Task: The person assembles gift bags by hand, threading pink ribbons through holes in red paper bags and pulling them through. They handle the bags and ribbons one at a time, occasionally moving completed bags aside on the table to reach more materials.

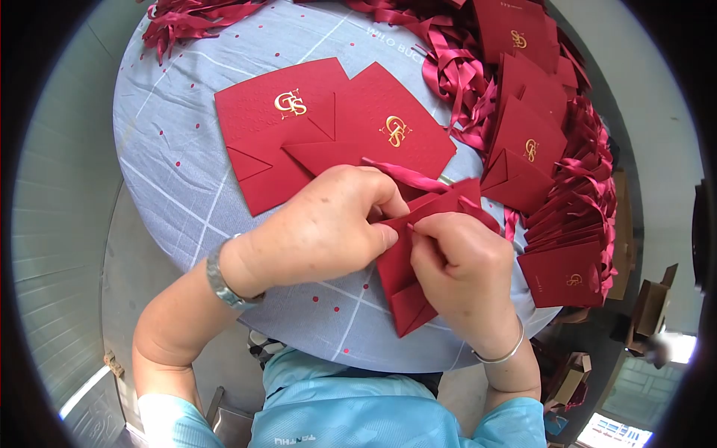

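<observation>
A red paper gift bag [403, 302] lies tilted near the front edge of the round table, under both hands. My left hand [317, 224] is closed on the bag's upper edge, thumb in front and fingers behind. My right hand [467, 269] pinches at the bag's top; a bit of pink ribbon shows at its fingertips. A length of dark pink ribbon [407, 176] runs across behind the bag's opening. Just beyond my left hand, two flat red bags with gold letters overlap, the left bag [269, 119] and the right bag [403, 119].
A grey-blue checked cloth [179, 201] covers the table. Stacked red bags [526, 149] stand along the right side, beside a fanned row of ribboned bags [567, 246]. Loose ribbons [455, 67] trail at the back; another ribbon bundle [183, 26] lies far left. Cardboard boxes [650, 306] stand beyond the table.
</observation>
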Demonstrator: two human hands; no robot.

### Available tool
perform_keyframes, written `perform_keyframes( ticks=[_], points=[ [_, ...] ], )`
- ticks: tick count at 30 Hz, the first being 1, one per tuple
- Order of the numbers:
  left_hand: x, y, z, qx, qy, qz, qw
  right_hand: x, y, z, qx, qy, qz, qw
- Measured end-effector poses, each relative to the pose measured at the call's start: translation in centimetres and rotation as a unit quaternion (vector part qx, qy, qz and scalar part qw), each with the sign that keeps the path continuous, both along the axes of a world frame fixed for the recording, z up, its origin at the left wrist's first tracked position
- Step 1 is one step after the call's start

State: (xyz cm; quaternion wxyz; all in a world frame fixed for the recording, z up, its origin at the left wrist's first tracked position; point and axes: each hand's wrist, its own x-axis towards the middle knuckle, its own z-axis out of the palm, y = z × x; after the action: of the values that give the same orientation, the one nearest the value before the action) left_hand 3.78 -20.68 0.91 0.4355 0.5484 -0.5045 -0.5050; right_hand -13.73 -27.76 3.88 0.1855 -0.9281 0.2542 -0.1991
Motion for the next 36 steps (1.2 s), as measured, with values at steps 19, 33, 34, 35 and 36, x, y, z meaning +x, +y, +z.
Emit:
perform_keyframes(
  ticks=[19,33,34,35,36],
  points=[
    [0.3,-0.5,0.2,0.012,0.035,0.04,0.998,0.2,-1.4,-0.2,0.175,-0.013,-0.048,0.983],
    [0.6,-0.6,1.2,0.04,0.107,0.006,0.993,-0.3,-2.2,1.4,0.104,0.006,0.056,0.993],
    [0.5,-0.8,1.1,0.036,0.104,0.007,0.994,-0.6,-1.9,1.6,0.1,0.004,0.047,0.994],
    [0.4,-0.9,0.8,0.013,0.102,0.001,0.995,-0.7,-1.6,1.5,0.087,-0.004,0.042,0.995],
    [0.4,-1.1,0.5,-0.01,0.099,-0.004,0.995,-0.9,-1.4,1.3,0.083,-0.007,0.045,0.995]
  ],
)
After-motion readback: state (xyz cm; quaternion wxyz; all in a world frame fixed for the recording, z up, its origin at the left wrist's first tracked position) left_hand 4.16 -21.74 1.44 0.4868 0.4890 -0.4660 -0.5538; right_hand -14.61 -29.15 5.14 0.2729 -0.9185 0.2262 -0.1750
